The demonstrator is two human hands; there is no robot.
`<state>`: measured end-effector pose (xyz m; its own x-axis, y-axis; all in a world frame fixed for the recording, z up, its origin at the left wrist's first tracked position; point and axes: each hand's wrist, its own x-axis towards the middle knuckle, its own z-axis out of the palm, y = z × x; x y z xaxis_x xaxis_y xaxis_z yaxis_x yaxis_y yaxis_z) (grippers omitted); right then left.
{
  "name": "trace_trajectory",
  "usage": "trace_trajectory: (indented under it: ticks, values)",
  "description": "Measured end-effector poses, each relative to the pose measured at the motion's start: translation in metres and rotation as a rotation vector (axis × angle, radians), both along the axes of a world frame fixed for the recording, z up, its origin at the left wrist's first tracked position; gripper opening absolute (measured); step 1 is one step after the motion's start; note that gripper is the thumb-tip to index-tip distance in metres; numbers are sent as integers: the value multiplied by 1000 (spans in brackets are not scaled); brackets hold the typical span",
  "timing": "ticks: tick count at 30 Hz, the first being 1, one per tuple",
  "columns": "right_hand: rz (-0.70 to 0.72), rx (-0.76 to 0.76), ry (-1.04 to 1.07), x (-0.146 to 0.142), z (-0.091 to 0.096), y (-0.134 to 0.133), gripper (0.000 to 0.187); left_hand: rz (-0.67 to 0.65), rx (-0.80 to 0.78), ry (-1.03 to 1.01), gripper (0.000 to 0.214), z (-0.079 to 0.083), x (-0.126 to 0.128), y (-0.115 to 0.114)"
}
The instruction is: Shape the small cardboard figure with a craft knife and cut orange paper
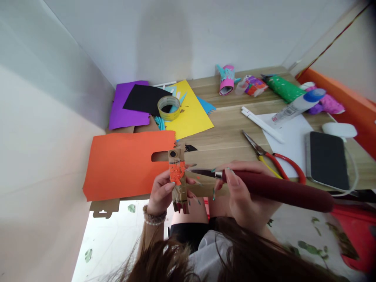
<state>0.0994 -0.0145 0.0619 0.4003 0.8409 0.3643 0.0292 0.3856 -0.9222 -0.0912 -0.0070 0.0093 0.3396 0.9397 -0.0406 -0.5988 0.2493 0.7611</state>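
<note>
My left hand [162, 191] grips a narrow brown cardboard piece [179, 192] near the table's front edge. Torn orange paper patches [177, 172] cover its middle, and a dark round spot marks its upper end. In my right hand [249, 199] is a pointed tool [276, 191] with a thick burgundy handle, a silver collar and a thin dark metal tip. That tip points left, at the edge of the orange patches; whether it touches them I cannot tell. A large orange paper sheet [126, 164] with a cut-out notch lies beside my left hand.
Purple [126, 103], black [143, 98] and yellow sheets [196, 113] lie behind, with a tape roll [169, 108] on them. Red-and-yellow-handled pliers [264, 152], white sticks [263, 125], a glue bottle [298, 107] and a phone [327, 160] are at right. Decorated paper rolls [226, 80] stand farther back.
</note>
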Motion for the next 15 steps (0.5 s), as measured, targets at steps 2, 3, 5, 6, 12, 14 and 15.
trace_trajectory:
  ticks: [2,3,5,6,12,14,15]
  values:
    - [7,-3,8,1,-1,1,9,-5,4,-1,44,0,0,0]
    - [9,2,12,2,-1,1,9,-6,2,5,45,-1,0,0]
    - [14,12,24,3,0,2,11,-10,0,16,47,-2,-1,-1]
    - [12,19,33,3,1,2,11,-14,1,16,48,-2,-1,-1]
    - [30,20,23,2,3,1,10,-18,37,0,44,-2,0,0]
    - [27,-2,7,3,3,1,10,-10,40,4,44,-2,0,0]
    - [24,-10,6,3,3,1,9,-9,39,4,44,-1,0,0]
